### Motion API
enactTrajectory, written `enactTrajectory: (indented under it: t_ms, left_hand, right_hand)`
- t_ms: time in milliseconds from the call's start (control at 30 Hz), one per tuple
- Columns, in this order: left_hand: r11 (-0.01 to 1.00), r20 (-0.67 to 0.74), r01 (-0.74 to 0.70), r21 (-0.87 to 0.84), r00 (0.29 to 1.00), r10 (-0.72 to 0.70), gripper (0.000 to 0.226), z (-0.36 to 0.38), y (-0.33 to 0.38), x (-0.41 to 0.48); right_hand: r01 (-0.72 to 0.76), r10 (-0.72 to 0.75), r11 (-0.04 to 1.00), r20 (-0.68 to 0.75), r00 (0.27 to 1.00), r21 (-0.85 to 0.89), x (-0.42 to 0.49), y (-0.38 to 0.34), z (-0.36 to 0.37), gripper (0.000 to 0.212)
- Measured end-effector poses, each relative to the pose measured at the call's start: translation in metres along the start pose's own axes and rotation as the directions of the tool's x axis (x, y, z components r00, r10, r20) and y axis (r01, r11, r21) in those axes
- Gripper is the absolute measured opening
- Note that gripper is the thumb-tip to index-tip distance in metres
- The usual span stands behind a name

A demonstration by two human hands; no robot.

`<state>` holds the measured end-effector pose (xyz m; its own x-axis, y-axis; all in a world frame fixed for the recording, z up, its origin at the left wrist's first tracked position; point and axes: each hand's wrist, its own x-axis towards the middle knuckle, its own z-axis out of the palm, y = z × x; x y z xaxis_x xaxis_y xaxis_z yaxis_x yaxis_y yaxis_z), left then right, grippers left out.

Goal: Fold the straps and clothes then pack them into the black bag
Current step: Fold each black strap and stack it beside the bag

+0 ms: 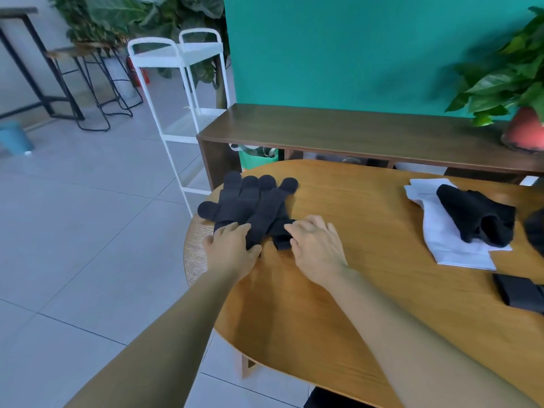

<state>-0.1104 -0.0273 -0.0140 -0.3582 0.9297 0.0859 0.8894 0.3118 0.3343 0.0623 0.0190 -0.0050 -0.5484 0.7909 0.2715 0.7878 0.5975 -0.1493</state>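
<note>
Several black straps (250, 201) with rounded ends lie fanned out at the left end of the wooden table (368, 290). My left hand (232, 248) rests on their near ends, fingers spread and thumb against one strap. My right hand (316, 245) presses flat on the near end of the rightmost strap. At the right lies a white cloth (450, 240) with a crumpled black garment (477, 216) on top. A folded black item (518, 293) sits at the right edge, and a dark shape (537, 231) is cut off beyond it; I cannot tell whether either is the bag.
A dark wooden bench (353, 131) stands behind the table against a teal wall, with a potted plant (524, 128) on its right end. A white wire cart (182, 83) stands left of the bench. Stools and tiled floor lie to the left.
</note>
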Motion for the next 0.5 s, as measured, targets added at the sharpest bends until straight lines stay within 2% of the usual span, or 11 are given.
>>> enactTrajectory:
  t_ms: [233,333,500]
  left_hand:
    - [0.996,0.102,0.09,-0.021,0.991,-0.087,0.027,0.006,-0.009,0.025]
    - [0.993,0.105,0.102,-0.06,0.99,-0.095,0.016,0.009,-0.009,0.032]
    - [0.981,0.109,0.149,-0.128,0.985,-0.135,0.032,0.01,-0.006,0.035]
  right_hand:
    - [-0.043,0.046,0.999,0.214,0.976,-0.019,0.021,-0.006,0.018,0.026]
    - [-0.044,0.047,0.999,0.283,0.958,-0.019,0.023,-0.004,0.024,0.028]
    - [-0.059,0.053,0.998,0.314,0.948,0.009,0.022,-0.002,0.023,0.032]
